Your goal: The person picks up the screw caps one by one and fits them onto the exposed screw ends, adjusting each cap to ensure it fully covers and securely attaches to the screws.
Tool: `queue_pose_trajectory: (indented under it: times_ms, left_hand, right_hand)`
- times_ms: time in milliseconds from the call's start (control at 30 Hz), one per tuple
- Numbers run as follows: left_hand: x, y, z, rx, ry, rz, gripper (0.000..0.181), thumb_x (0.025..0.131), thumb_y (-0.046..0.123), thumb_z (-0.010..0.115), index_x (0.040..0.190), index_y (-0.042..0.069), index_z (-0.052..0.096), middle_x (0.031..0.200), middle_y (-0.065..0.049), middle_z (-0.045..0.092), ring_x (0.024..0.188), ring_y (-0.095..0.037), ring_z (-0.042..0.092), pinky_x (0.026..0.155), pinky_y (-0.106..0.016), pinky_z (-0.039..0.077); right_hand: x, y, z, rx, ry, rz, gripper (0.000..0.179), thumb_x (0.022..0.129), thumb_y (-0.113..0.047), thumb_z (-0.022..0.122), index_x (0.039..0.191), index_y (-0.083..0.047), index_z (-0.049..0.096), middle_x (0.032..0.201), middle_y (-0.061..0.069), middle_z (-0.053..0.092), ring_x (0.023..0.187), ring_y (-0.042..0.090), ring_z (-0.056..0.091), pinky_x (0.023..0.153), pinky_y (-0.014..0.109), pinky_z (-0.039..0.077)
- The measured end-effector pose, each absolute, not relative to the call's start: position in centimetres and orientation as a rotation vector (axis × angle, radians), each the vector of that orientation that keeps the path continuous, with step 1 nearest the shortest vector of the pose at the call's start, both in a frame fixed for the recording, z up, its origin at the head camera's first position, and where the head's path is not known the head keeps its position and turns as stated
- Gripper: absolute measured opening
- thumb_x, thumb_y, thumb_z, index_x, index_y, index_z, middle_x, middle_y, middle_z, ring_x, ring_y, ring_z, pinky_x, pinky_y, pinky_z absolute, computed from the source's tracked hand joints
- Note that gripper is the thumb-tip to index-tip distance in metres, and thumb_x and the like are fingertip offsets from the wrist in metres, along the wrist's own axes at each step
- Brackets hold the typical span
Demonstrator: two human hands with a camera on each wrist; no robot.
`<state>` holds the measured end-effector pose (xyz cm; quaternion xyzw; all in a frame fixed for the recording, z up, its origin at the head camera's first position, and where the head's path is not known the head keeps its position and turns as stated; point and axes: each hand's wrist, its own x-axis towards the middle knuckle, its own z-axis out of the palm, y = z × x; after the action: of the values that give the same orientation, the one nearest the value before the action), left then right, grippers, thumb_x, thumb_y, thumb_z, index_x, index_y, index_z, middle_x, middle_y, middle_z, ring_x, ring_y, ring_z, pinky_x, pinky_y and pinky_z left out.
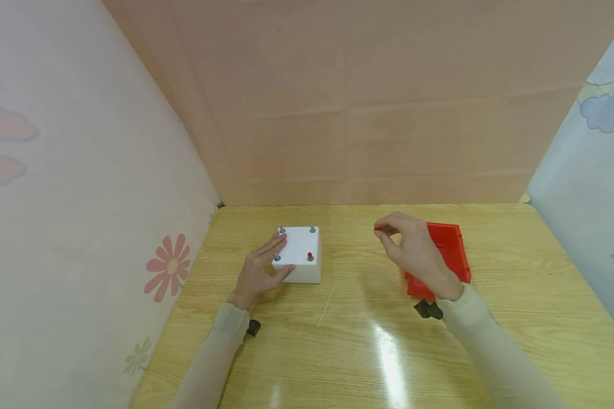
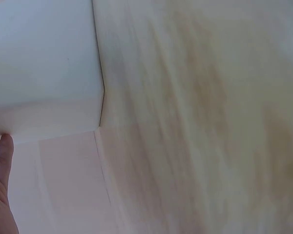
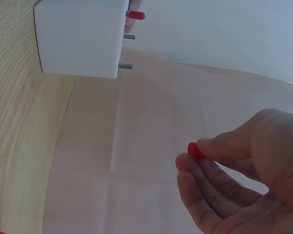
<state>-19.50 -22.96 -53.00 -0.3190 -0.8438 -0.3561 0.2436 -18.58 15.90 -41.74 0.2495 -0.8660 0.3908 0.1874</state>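
Observation:
A white box (image 1: pixel 302 245) stands on the table with several upright metal screws at its top corners. A red cap (image 1: pixel 310 255) covers the front right screw; the other screws are bare. My left hand (image 1: pixel 258 272) rests on the box's left side, fingers stretched over the top and thumb at the front edge. In the left wrist view only a fingertip (image 2: pixel 6 141) shows against the box. To the right, my right hand (image 1: pixel 411 247) is raised and pinches another small red cap (image 3: pixel 193 149) between thumb and forefinger.
A red plastic bin (image 1: pixel 452 250) stands at the right of the wooden table (image 1: pixel 358 363), partly hidden behind my right hand and wrist. A tan sheet (image 1: pixel 348 102) rises along the table's back edge. Patterned walls (image 1: pixel 82 227) flank both sides.

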Motion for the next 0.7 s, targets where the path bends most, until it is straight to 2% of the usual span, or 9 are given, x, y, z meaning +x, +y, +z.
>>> queue_pose_trajectory:
  times_ms: [533, 700]
  left_hand:
    - [-19.3, -22.9, -52.8, -0.871, -2.319, -0.970, 0.065, 0.083, 0.017, 0.094, 0.138, -0.005, 0.068, 0.149, -0.019, 0.064, 0.143, -0.041, 0.056, 0.114, -0.046, 0.051]
    - [-19.4, -23.0, -53.1, -0.877, -2.303, -0.958, 0.065, 0.084, 0.019, 0.093, 0.139, -0.005, 0.068, 0.150, -0.019, 0.064, 0.144, -0.041, 0.056, 0.116, -0.042, 0.050]
  right_hand:
    - [-17.9, 14.9, -41.1, 0.760, -2.401, 1.092, 0.010, 0.093, 0.001, 0.079, 0.102, -0.004, 0.078, 0.099, 0.004, 0.078, 0.083, 0.018, 0.074, 0.081, 0.045, 0.066]
    - [-17.9, 14.5, -41.0, 0.773, -2.382, 1.096, 0.010, 0.093, 0.001, 0.080, 0.101, -0.004, 0.078, 0.099, 0.004, 0.078, 0.083, 0.017, 0.074, 0.081, 0.044, 0.067]
